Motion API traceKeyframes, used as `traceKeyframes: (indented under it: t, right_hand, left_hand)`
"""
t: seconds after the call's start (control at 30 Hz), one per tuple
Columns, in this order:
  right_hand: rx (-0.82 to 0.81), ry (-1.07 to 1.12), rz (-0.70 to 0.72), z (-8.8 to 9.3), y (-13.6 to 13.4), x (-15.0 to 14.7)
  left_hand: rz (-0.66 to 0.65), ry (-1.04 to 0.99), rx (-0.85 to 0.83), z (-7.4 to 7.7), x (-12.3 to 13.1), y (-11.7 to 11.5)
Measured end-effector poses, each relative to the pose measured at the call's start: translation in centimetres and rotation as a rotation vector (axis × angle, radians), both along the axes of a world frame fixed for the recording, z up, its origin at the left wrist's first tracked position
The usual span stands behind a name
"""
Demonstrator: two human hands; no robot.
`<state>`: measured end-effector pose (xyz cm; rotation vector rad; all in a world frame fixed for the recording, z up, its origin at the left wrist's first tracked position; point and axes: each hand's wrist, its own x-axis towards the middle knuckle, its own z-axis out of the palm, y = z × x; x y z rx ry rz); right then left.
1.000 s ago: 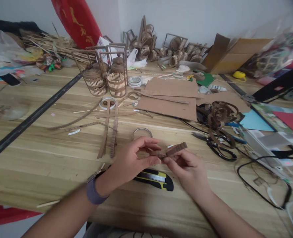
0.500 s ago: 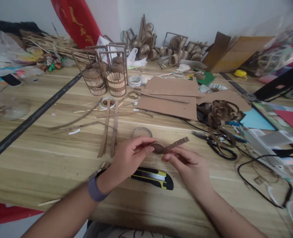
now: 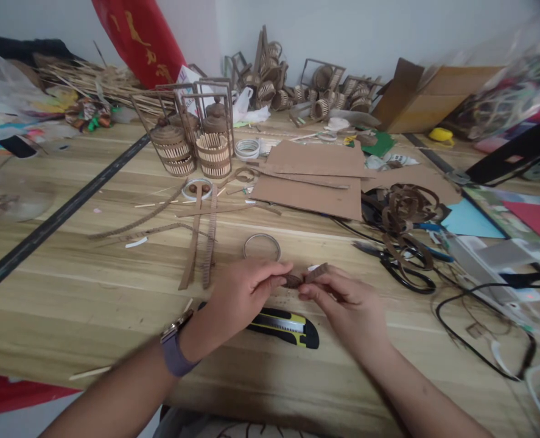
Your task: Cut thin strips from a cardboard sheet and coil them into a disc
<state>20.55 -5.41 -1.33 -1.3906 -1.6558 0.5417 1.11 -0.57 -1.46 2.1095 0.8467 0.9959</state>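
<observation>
Coil of brown corrugated strip (image 3: 292,281), one: between the two hands, near side of the metal ring (image 3: 261,235). Left hand (image 3: 240,292), thumb and fingers pinching the coil's edge; right hand (image 3: 354,304) pinching the strip's free end.

Containers: slatted buckets with tall frames, at least three distinguishable, on the surface (image 3: 133,328); front right bucket (image 3: 213,156) open-topped, contents too small to tell; front left bucket (image 3: 177,151) lidded. White ring (image 3: 184,190), one, encircling brown beads (image 3: 199,189), apparently two. Cardboard box (image 3: 452,97), one, flaps raised.

Tools: utility knife (image 3: 292,328), one; scissors (image 3: 386,261), one pair.
</observation>
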Motion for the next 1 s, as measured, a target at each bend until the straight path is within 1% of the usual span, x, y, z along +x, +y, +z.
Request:
traceKeyframes:
  t: [0.13, 0.23, 0.37, 0.47, 0.53, 0.6, 0.67, 0.8, 0.87, 0.93, 1.0]
  right_hand:
    - [-0.018, -0.035, 0.043, -0.2, 0.1, -0.1]
    - [-0.067, -0.001, 0.032, -0.4, 0.1, -0.4]
    - [-0.132, 0.150, -0.068, -0.6, 0.0, -1.1]
    - [-0.119, 0.197, -0.152, -0.5, 0.0, -1.4]
    - [-0.100, 0.201, -0.166, -0.6, -0.1, -1.6]
    - [-0.088, 0.188, -0.141, -0.8, -0.2, -1.7]
    - [-0.083, 0.164, -0.096, -1.0, -0.2, -1.6]
    - [-0.108, 0.093, 0.025, -1.0, -0.1, -0.9]
    - [-0.060, 0.049, 0.030, -0.8, 0.0, -0.4]
    - [0.064, 0.012, 0.018, -0.6, 0.2, 0.0]
    - [0.184, -0.034, 0.041, -0.6, 0.2, 0.2]
  left_hand:
    - [-0.059, 0.094, 0.165, -0.2, -0.2, 0.2]
    - [-0.071, 0.134, 0.221, -0.4, -0.2, 0.3]
    - [-0.013, 0.117, 0.221, -0.6, 0.2, 0.0]
    - [0.021, 0.097, 0.158, -1.0, 0.8, -0.5]
    - [0.034, 0.085, 0.108, -1.3, 1.2, -0.8]
    - [0.043, 0.075, 0.097, -1.4, 1.5, -1.0]
    - [0.038, 0.075, 0.122, -1.4, 1.5, -1.0]
    - [-0.018, 0.093, 0.150, -1.0, 1.1, -0.7]
    - [-0.033, 0.067, 0.123, -0.9, 1.0, -0.5]
    - [-0.043, 0.039, 0.076, -0.7, 0.9, -0.3]
    - [-0.062, 0.031, 0.035, -0.7, 1.0, -0.2]
